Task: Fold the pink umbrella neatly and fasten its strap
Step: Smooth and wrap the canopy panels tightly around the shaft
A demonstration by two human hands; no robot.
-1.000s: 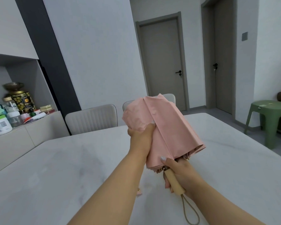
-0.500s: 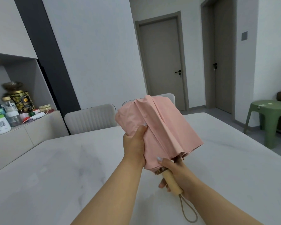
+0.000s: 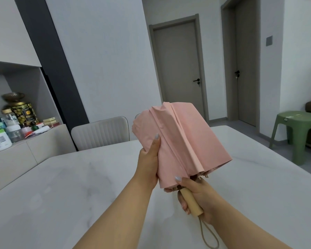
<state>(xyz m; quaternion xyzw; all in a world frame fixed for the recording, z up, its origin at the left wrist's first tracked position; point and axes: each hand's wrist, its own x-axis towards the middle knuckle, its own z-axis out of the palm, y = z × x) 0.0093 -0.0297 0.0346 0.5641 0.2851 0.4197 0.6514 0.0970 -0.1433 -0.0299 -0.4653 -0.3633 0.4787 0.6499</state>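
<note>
We hold the collapsed pink fabric umbrella (image 3: 181,146) above the white marble table (image 3: 61,194): left hand (image 3: 148,162) grasping its canopy, right hand (image 3: 196,196) clenched round the pale wooden handle (image 3: 190,202).

A white marble table (image 3: 61,194) is spread beneath and around the grip. Two pale ribbed chairs (image 3: 100,134) are set beyond it. Jars and bottles (image 3: 9,126) are crowded on a sideboard far to its left, and a green stool (image 3: 298,130) is seen well to its right.
</note>
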